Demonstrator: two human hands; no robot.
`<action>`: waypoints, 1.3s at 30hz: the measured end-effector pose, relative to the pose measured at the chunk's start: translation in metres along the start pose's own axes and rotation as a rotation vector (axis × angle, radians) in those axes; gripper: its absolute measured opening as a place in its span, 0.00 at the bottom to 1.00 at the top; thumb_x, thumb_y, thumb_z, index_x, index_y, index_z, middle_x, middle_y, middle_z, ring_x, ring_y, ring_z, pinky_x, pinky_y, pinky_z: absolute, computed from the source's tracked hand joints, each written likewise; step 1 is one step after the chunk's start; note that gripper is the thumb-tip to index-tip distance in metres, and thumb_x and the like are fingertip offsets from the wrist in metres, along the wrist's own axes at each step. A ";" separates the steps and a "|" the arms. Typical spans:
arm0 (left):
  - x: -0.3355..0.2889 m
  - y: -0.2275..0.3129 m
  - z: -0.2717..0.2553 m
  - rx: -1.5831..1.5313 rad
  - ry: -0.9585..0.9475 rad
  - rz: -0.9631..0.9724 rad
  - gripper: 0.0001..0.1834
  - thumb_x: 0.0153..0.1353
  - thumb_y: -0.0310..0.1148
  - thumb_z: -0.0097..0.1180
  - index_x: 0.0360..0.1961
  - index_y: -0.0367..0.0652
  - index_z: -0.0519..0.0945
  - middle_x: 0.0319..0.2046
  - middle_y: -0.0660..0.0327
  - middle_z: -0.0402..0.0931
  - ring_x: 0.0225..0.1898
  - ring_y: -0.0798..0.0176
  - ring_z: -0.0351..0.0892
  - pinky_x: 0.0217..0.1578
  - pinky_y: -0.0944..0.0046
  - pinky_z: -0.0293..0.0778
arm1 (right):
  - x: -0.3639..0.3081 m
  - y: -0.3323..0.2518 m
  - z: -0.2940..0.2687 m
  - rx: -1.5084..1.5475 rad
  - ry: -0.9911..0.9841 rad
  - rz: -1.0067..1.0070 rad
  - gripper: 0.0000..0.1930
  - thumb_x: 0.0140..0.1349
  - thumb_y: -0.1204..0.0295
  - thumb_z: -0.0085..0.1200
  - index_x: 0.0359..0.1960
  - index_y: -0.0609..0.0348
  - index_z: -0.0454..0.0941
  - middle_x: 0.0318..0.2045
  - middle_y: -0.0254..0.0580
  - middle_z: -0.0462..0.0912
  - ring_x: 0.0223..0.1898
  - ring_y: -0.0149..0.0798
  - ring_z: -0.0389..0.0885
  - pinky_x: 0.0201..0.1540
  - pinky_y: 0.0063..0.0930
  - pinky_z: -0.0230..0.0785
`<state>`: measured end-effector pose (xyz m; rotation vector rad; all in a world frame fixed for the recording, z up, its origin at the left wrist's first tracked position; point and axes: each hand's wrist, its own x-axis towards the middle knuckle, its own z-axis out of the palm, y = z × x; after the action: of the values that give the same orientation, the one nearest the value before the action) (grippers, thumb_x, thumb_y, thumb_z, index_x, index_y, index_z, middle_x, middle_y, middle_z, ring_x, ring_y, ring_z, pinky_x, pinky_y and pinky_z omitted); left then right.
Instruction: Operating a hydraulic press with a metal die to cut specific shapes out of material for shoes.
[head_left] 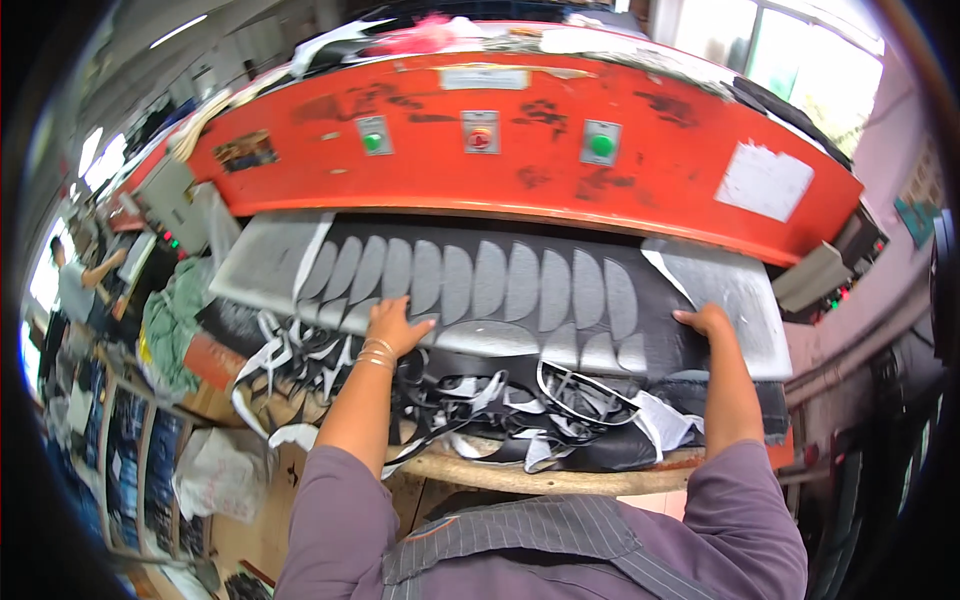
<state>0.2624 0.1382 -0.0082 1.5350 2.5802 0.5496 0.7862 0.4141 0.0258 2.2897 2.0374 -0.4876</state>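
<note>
A black sheet (655, 325) lies across a grey-white board (262, 262) in front of me. Rows of grey half-oval shapes (523, 285) are cut in the sheet, and its right edge turns up to show white. My left hand (396, 327) rests on the sheet's front left part, fingers spread over the lower shapes. At the sheet's right side, my right hand (706, 320) grips near the turned edge, thumb pointing left; its other fingers are partly hidden. Between my forearms lies a tangle of black and white offcut strips (480, 400).
A red machine beam (540, 185) spans the far side, with green buttons (601, 146) and a red button (480, 139). Green cloth (175, 320) and a white sack (220, 475) are at left. A wooden edge (520, 480) runs nearest me. Another person (75, 285) stands far left.
</note>
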 end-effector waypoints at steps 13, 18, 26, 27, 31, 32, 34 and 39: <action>0.036 0.000 -0.024 0.259 -0.378 0.281 0.15 0.67 0.45 0.45 0.38 0.43 0.73 0.33 0.43 0.79 0.38 0.35 0.77 0.38 0.42 0.71 | -0.073 0.046 0.026 0.023 0.237 -0.167 0.33 0.57 0.38 0.50 0.30 0.63 0.82 0.32 0.59 0.82 0.39 0.60 0.80 0.42 0.49 0.71; -0.040 -0.043 -0.055 0.109 -0.643 0.341 0.15 0.66 0.43 0.47 0.36 0.40 0.73 0.32 0.42 0.76 0.36 0.35 0.75 0.37 0.45 0.71 | -0.116 0.063 0.028 0.057 0.173 -0.170 0.32 0.57 0.40 0.51 0.28 0.63 0.81 0.29 0.60 0.81 0.37 0.61 0.80 0.40 0.48 0.71; -0.057 0.016 -0.124 0.084 -1.364 0.323 0.18 0.68 0.45 0.47 0.35 0.40 0.74 0.29 0.49 0.77 0.33 0.45 0.77 0.36 0.53 0.72 | -0.156 0.141 0.035 0.044 0.240 0.045 0.26 0.53 0.48 0.62 0.22 0.63 0.75 0.23 0.56 0.79 0.29 0.59 0.78 0.33 0.48 0.68; -0.037 0.015 -0.132 -0.065 -1.335 0.341 0.18 0.67 0.46 0.48 0.35 0.40 0.76 0.29 0.51 0.77 0.32 0.49 0.78 0.36 0.54 0.73 | -0.160 0.140 0.033 0.042 0.254 0.085 0.22 0.53 0.52 0.63 0.26 0.62 0.76 0.26 0.55 0.79 0.32 0.57 0.78 0.35 0.46 0.68; 0.071 -0.026 -0.117 -0.471 -0.639 0.136 0.16 0.66 0.43 0.51 0.36 0.40 0.80 0.26 0.62 0.76 0.28 0.67 0.74 0.32 0.65 0.71 | -0.173 0.108 0.015 -0.133 0.576 -0.038 0.20 0.50 0.67 0.65 0.42 0.60 0.74 0.38 0.48 0.75 0.45 0.53 0.72 0.45 0.44 0.66; 0.110 -0.059 -0.103 -0.461 -0.463 0.076 0.15 0.67 0.42 0.51 0.37 0.40 0.79 0.30 0.62 0.77 0.31 0.69 0.74 0.35 0.66 0.71 | -0.180 0.086 0.009 -0.049 0.654 -0.121 0.17 0.52 0.68 0.64 0.41 0.60 0.76 0.38 0.48 0.77 0.44 0.52 0.74 0.46 0.43 0.67; 0.183 -0.128 -0.078 -0.256 -0.108 0.151 0.16 0.65 0.42 0.53 0.39 0.38 0.79 0.34 0.56 0.80 0.37 0.62 0.77 0.41 0.63 0.72 | -0.197 0.019 -0.002 0.150 0.691 -0.279 0.13 0.53 0.70 0.63 0.38 0.60 0.79 0.35 0.49 0.79 0.40 0.52 0.77 0.44 0.40 0.70; 0.292 -0.195 -0.036 0.098 0.084 -0.146 0.35 0.58 0.53 0.58 0.47 0.24 0.74 0.49 0.32 0.73 0.53 0.34 0.73 0.55 0.49 0.68 | -0.242 -0.114 0.043 0.072 0.224 -0.778 0.14 0.56 0.57 0.60 0.36 0.52 0.80 0.32 0.39 0.80 0.37 0.45 0.79 0.41 0.41 0.71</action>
<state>-0.0531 0.2976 -0.0122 1.3621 2.7938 0.4894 0.6445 0.1868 0.0669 1.5444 3.0359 -0.3252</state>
